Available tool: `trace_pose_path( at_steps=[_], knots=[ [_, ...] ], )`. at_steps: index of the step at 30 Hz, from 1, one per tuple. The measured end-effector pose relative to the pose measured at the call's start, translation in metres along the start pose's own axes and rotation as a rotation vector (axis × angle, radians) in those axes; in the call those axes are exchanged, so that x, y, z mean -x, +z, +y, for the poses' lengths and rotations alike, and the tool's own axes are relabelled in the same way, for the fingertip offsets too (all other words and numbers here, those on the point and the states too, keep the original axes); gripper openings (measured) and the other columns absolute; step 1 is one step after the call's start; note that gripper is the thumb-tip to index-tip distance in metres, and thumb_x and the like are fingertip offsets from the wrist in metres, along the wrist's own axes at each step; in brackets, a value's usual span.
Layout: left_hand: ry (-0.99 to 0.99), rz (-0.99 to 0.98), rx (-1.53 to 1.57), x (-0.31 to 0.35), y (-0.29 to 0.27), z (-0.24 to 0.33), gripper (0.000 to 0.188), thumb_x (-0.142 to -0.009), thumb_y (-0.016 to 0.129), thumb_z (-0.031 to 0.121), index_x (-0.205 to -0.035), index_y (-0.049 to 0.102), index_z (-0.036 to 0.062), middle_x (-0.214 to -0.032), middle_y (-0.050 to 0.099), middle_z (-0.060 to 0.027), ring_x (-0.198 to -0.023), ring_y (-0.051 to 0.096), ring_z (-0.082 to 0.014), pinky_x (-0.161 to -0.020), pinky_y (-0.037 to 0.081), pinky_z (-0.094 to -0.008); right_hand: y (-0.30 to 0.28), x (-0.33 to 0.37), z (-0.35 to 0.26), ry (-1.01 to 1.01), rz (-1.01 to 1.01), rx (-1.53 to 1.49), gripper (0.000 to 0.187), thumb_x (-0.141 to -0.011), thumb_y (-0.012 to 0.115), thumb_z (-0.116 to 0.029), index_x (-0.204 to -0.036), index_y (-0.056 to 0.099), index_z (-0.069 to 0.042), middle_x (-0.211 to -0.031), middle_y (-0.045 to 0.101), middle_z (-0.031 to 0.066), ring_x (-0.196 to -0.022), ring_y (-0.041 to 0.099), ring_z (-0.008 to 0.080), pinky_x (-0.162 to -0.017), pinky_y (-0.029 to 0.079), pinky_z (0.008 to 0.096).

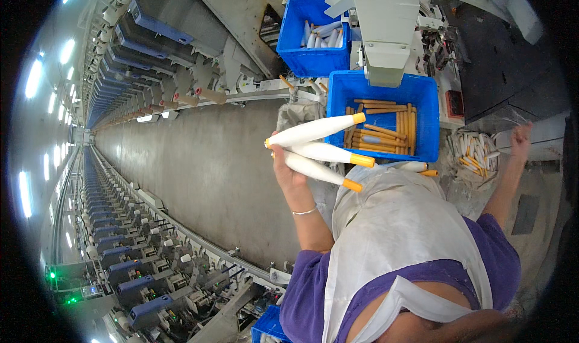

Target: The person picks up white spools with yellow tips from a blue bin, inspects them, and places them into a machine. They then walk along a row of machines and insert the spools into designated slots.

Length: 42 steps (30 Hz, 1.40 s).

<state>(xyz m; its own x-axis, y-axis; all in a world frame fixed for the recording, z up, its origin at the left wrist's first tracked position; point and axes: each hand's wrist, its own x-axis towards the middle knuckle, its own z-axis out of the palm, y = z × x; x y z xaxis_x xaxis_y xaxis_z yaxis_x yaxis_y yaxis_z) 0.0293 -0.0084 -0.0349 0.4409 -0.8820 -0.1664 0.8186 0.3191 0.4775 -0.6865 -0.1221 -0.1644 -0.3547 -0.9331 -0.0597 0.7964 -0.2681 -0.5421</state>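
My left hand (291,177) is closed round the near ends of three spinning bobbins (322,152), fanned out to the right. White yarn swells round each one, and bare yellow tube ends stick out. They hang beside the left wall of a blue crate (430,117) that holds several yellow-orange tubes (380,139), mostly bare. Out at the far right my right hand (520,139) is raised with its fingers drawn together. Faint pale strands show by its fingertips, but what it grips is too small to make out. Another yarn bobbin (415,166) lies by my apron, partly hidden.
A second blue crate (313,64) with white bobbins stands farther back. A heap of bobbins and tubes (473,156) sits at the right. A grey machine column (389,35) overhangs the crates. Long rows of spindle machines (129,264) flank the grey aisle (199,168) at left.
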Motion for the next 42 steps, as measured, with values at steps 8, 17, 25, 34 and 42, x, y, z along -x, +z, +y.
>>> trace_pose_path(
  at_steps=[8, 17, 25, 34, 42],
  knots=[
    [-0.073, -0.029, -0.046, -0.001, 0.013, -0.008, 0.041, -0.082, 0.062, 0.023, -0.119, 0.047, 0.0114, -0.112, 0.054, -0.008, -0.104, 0.051, -0.0259, -0.09, 0.044, -0.0443, 0.037, 0.027, -0.004, -0.512, 0.291, 1.141, 0.041, -0.092, 0.04, -0.032, -0.12, 0.051, -0.005, -0.125, 0.047, 0.0122, -0.118, 0.04, 0.0233, -0.099, 0.029, 0.0386],
    [-0.147, -0.176, -0.072, -0.006, 0.02, -0.021, 0.04, -0.083, 0.061, 0.024, -0.118, 0.046, 0.0117, -0.111, 0.054, -0.0096, -0.104, 0.051, -0.0261, -0.09, 0.044, -0.0434, 0.303, 0.164, 0.254, 0.845, -1.064, 1.038, 0.048, -0.083, 0.058, -0.014, -0.126, 0.039, -0.005, -0.11, 0.053, 0.0061, -0.097, 0.052, 0.0168, -0.084, 0.044, 0.0316],
    [0.065, -0.128, -0.048, 0.021, -0.01, 0.008, 0.041, -0.082, 0.063, 0.022, -0.117, 0.046, 0.0094, -0.111, 0.054, -0.0105, -0.104, 0.051, -0.0256, -0.092, 0.043, -0.043, 0.103, 0.003, 0.091, 0.067, 0.234, 0.004, 0.01, -0.091, 0.041, -0.01, -0.09, 0.048, -0.003, -0.062, 0.033, -0.0002, -0.053, 0.03, 0.0091, -0.047, 0.027, 0.0253],
    [-0.163, -0.044, -0.086, 0.0, 0.019, -0.024, 0.039, -0.085, 0.058, 0.021, -0.119, 0.045, 0.0076, -0.11, 0.054, -0.0102, -0.104, 0.052, -0.0247, -0.091, 0.043, -0.0417, 0.189, 0.069, 0.161, 0.219, -0.345, 0.913, 0.029, -0.085, 0.052, -0.017, -0.112, 0.053, -0.008, -0.098, 0.057, 0.0047, -0.089, 0.055, 0.0134, -0.082, 0.043, 0.0279],
    [-0.304, -0.132, -0.136, -0.001, 0.04, -0.037, 0.04, -0.085, 0.059, 0.02, -0.12, 0.044, 0.0076, -0.109, 0.054, -0.0101, -0.103, 0.052, -0.024, -0.09, 0.043, -0.0417, 0.358, 0.183, 0.257, 0.203, -1.315, 1.212, 0.038, -0.088, 0.052, -0.024, -0.12, 0.046, -0.003, -0.09, 0.061, 0.0078, -0.073, 0.059, 0.0184, -0.064, 0.048, 0.0289]
  ],
)
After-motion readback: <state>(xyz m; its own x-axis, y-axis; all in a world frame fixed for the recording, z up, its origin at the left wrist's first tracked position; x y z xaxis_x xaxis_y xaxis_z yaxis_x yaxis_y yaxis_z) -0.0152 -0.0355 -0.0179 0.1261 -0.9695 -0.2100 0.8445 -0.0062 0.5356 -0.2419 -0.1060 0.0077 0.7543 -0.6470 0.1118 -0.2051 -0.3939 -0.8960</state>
